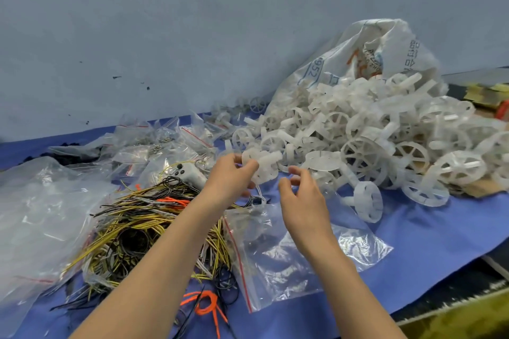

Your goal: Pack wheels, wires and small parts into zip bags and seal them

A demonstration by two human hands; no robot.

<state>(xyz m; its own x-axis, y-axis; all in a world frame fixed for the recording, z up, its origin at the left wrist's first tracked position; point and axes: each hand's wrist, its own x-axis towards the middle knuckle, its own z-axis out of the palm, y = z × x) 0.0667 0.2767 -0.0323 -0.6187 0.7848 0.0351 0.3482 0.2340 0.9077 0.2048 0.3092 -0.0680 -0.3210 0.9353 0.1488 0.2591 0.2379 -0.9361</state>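
Observation:
My left hand (234, 177) grips a white plastic wheel (265, 166) with a stub axle, lifted just in front of the big heap of white wheels (385, 140). My right hand (301, 195) hovers beside it with fingers loosely curled and nothing in them. Below both hands lies a clear zip bag (289, 261) with a red seal strip, flat on the blue cloth. A tangle of yellow, black and white wires (143, 228) lies to the left under my left forearm.
A white woven sack (366, 55) spills the wheels at the back right. Several small filled zip bags (165, 143) sit at the back left, a large clear plastic bag (41, 217) at the left. Orange wires (205, 304) lie near the front edge. One loose wheel (367, 201) stands alone.

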